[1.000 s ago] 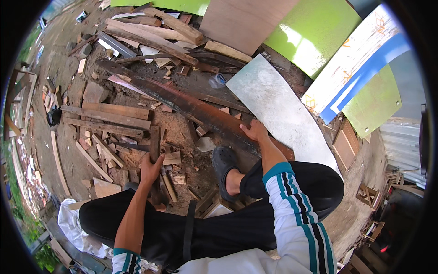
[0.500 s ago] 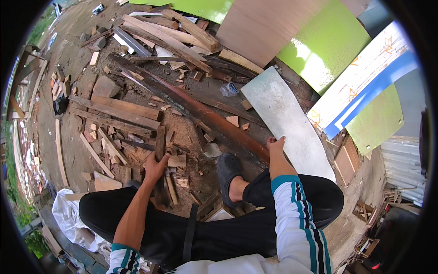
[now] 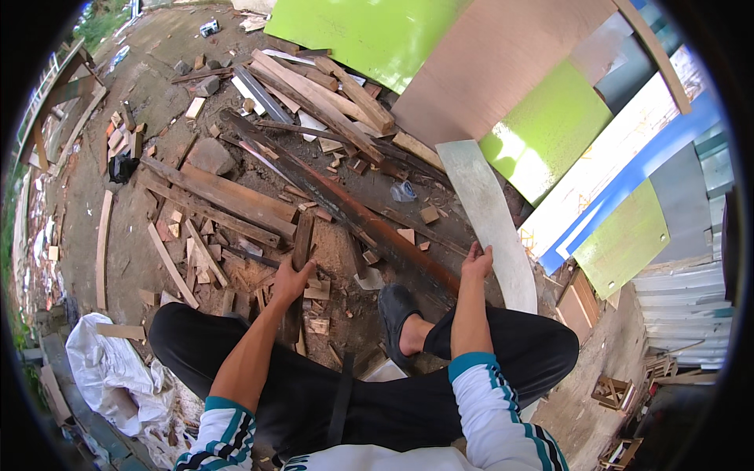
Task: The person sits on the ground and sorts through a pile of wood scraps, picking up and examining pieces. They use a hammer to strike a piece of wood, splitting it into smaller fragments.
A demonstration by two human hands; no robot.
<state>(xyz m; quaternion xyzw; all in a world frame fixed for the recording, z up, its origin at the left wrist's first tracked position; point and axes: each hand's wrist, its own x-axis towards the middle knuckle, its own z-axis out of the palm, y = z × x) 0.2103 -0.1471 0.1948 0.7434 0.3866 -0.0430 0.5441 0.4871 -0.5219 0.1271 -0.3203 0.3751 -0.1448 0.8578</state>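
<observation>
My left hand (image 3: 292,282) is closed around a short dark wooden board (image 3: 302,242), which stands up between my knees; its lower part passes behind my forearm. My right hand (image 3: 477,262) grips the left edge of a long, pale, scuffed sheet (image 3: 496,210) in front of my right knee. The sheet is tilted, its broad face turned partly away. Between the hands, a long reddish-brown timber beam (image 3: 369,224) runs slantwise over the ground toward my right leg. A grey clog (image 3: 399,315) is on my foot beside the beam's near end.
Stacked wood offcuts (image 3: 236,200) lie to the left, near a stone (image 3: 210,157). More planks (image 3: 338,98) are heaped ahead. Green panels (image 3: 546,129) and a brown plywood panel (image 3: 471,63) stand at the right. A white sack (image 3: 110,369) lies by my left knee.
The pale sheet has turned in my right hand and now shows a narrower face. The view has shifted, with the ground things appearing farther right and lower. My left hand keeps its hold.
</observation>
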